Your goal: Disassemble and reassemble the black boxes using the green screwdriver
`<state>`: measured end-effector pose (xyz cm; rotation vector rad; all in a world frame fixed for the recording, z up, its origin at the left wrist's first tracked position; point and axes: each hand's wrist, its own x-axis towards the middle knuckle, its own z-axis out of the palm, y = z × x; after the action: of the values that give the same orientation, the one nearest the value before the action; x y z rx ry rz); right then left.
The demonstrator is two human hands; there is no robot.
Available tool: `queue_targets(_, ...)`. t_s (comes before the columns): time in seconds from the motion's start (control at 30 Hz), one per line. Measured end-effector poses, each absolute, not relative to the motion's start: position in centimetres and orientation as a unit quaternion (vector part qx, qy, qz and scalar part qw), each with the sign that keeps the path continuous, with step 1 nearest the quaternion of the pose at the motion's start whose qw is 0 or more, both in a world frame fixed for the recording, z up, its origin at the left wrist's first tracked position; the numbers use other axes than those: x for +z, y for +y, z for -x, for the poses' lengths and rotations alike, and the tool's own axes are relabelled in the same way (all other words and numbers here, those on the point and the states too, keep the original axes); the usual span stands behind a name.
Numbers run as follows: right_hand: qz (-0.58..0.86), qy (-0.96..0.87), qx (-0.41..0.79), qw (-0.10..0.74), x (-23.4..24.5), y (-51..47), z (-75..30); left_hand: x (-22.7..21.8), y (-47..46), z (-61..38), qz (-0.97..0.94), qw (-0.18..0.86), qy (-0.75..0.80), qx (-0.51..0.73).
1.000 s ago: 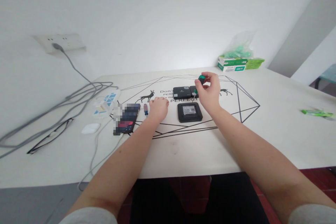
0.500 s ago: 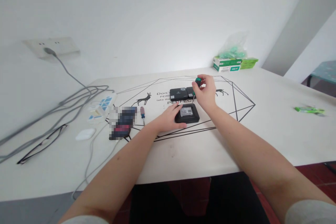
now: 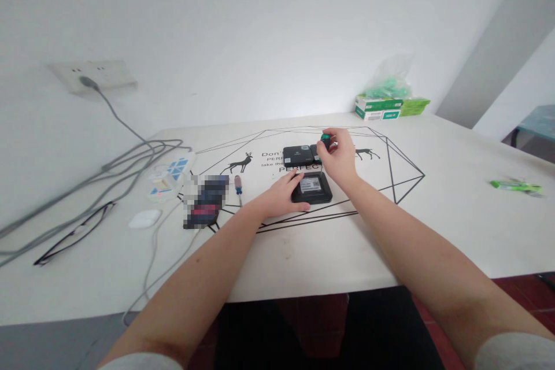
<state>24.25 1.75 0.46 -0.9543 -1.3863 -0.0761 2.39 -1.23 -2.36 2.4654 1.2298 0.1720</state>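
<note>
Bench is carrying everything, white top with a black line print.

Left hand is lying flat and open, fingers spread. The fingertips are pressing on the left edge of the black square device, not wrapping around it. The device is sitting label-up at the centre of the print, just in front of the right hand.

Right hand is hovering just behind the device, fingers pinching closed on the green-handled screwdriver. The handle is showing above the fingers; the hand is hiding the shaft and tip, so can't tell where the tip is landing.

Left of the left hand, a small blue-handled screwdriver is lying on the bench, with a phone just beside it. A white earbud case, glasses and a power strip are sitting further left.

Behind the square device, a second black box is sitting flat, close to the right hand. Green cartons are standing at the far edge.
</note>
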Motion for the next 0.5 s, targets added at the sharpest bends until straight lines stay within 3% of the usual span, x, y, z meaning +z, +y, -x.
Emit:
queue_targets(0.23,0.406,-0.624,0.061,0.665,0.21,1.75,-24.28,-2.34,-1.22,-2.49,-0.875,0.193,0.439,0.061)
queue_targets(0.5,0.371,-0.634,-0.04,0.678,0.77,1.63,-24.45,-2.53,-1.1,-2.43,-0.876,0.191,0.438,0.062)
